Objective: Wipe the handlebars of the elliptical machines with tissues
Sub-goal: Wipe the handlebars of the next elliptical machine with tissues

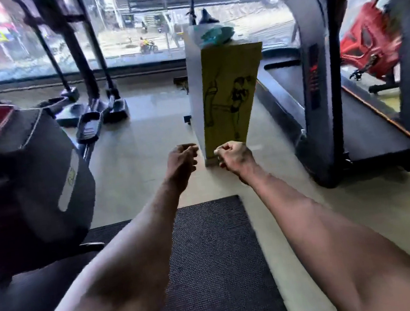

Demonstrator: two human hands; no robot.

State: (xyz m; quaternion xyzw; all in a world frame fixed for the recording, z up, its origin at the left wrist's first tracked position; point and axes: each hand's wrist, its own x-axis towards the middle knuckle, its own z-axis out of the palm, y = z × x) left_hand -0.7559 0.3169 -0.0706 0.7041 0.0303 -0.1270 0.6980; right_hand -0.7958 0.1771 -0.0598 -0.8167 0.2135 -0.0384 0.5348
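No handlebar is within reach: the elliptical machine (22, 166) stands at the floor's left edge, its handlebars out of view. What may be a tissue pack (216, 35) tops a tall yellow stand (232, 98) ahead. The left hand (181, 158) hangs loosely curled, empty; the right hand (233, 155) is fisted, apparently empty. Judged step: fetching tissues; next, reach up to the stand's top.

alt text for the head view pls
Two bare arms reach forward over a dark floor mat, left hand loosely open, right hand curled in a fist, towards a tall yellow-fronted stand between gym machines.
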